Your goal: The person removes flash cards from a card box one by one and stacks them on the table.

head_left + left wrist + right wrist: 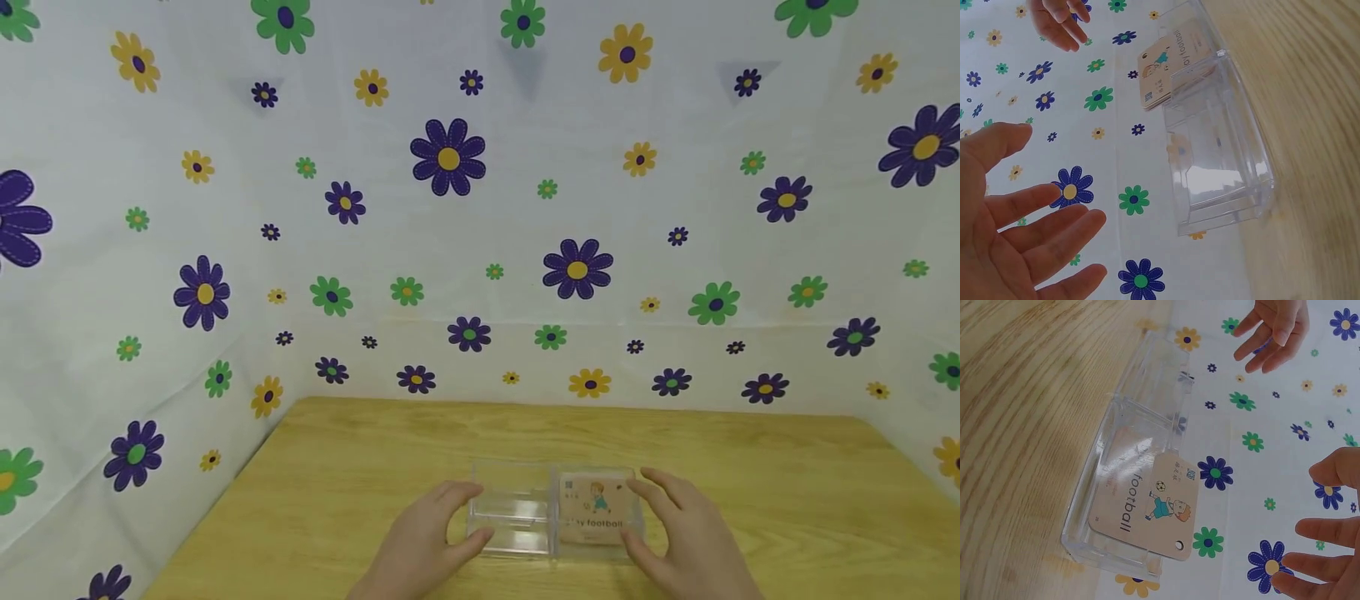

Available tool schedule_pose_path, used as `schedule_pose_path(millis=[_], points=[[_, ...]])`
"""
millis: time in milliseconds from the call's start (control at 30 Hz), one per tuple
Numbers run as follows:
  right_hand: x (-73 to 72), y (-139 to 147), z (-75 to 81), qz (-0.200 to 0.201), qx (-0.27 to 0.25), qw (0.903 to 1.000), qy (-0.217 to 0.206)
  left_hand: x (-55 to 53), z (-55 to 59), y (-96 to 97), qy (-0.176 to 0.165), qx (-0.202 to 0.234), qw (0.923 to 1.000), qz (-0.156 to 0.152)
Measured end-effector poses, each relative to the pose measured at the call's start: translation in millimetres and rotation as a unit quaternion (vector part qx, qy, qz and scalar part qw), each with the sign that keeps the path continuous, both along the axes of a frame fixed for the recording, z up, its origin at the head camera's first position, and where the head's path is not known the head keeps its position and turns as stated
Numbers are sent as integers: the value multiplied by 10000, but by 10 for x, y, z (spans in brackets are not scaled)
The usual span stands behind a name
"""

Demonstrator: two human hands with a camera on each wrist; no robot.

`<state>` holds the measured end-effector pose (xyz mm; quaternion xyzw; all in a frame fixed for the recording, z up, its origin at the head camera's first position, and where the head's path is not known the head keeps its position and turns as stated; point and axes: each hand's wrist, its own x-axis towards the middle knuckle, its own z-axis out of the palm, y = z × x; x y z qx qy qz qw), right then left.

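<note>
A clear plastic card holder (pixel 517 546) with two side-by-side compartments stands on the wooden table. Its right compartment holds a stack of cards (pixel 597 505); the front one shows a child, a ball and the words "play football". A punched hole marks one card corner (pixel 1179 545) in the right wrist view. Through the left compartment (pixel 1200 134) only the background shows. My left hand (pixel 427 533) is beside the holder's left end, fingers spread and relaxed. On the other side, my right hand (pixel 686 533) is loosely curved near the cards' right edge. Both wrist views show the hands apart from the holder.
The light wooden table (pixel 360 450) reaches back to a white cloth (pixel 510 225) with purple, green and yellow flowers. The same cloth hangs along the left and right sides.
</note>
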<state>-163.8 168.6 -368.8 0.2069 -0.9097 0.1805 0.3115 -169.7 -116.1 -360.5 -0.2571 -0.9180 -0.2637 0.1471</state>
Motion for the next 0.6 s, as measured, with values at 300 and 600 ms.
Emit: schedule_pose_path(millis=[300,600], points=[[10,-56,29,9,-45,10000,-21,-52,169,14,-167,703,9973,160],[21,-127,75,48,-120,9999,-108,-174,345,85,42,1657,9858,285]])
